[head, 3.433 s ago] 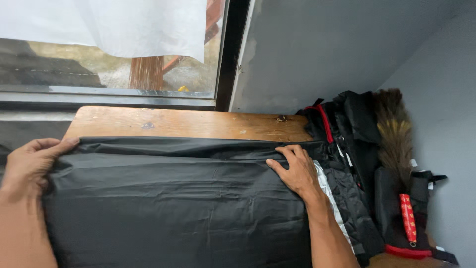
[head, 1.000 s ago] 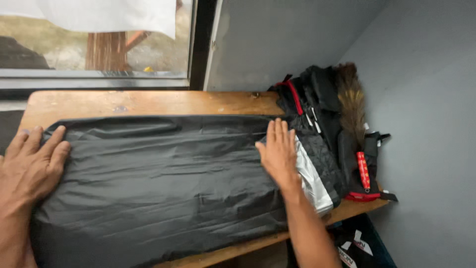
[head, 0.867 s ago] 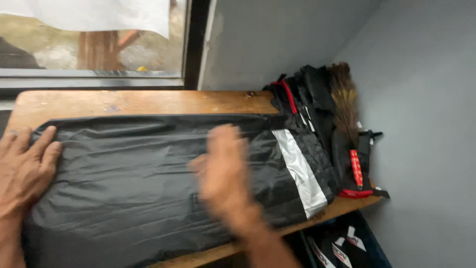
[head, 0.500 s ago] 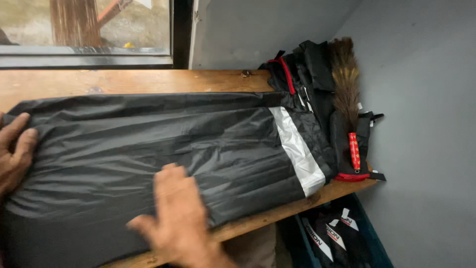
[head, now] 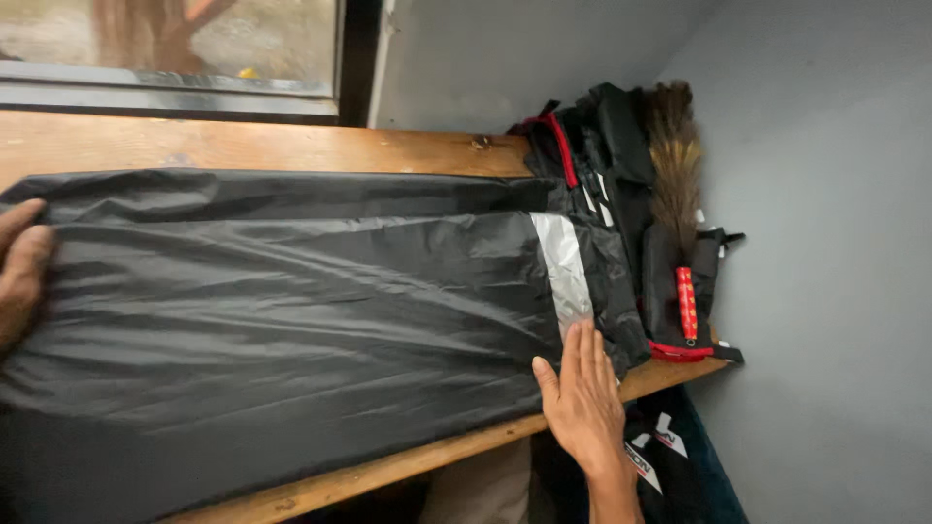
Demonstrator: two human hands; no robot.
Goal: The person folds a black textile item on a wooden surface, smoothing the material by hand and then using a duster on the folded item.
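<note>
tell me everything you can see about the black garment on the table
The black garment is thin, shiny, crinkled fabric like rainwear, spread flat along the wooden table. A silver reflective band crosses it near its right end. The left hand presses its left edge; the right hand lies flat at its lower right corner. Its right end touches a pile of black gear.

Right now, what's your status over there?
Both hands flat: left hand and right hand on black garment. Garment spread on wooden table. Black bag beside it.
</note>
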